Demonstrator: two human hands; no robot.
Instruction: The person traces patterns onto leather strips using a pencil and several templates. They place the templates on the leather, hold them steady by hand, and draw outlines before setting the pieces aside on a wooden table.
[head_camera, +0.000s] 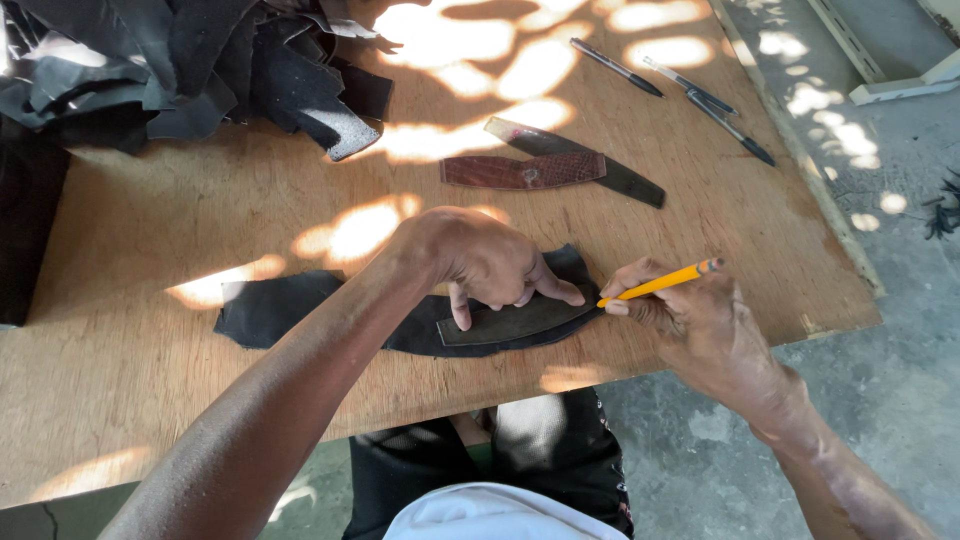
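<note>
Worker's body as seen from the head camera: two bare forearms, dark lower garment, white upper garment.

Left hand (480, 262) and right hand (700, 325): no gloves, rings, watch or wristband observed. Both forearms uncovered to the frame edge; no sleeve visible. Lap covered by black fabric with a faint speckled pattern. A white cloth edge, rounded, shows at bottom centre. Sun patches fall across the arms.

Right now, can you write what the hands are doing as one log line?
left hand: presses template on black piece | right hand: holds yellow pencil, tip at template edge | table: wooden
</note>
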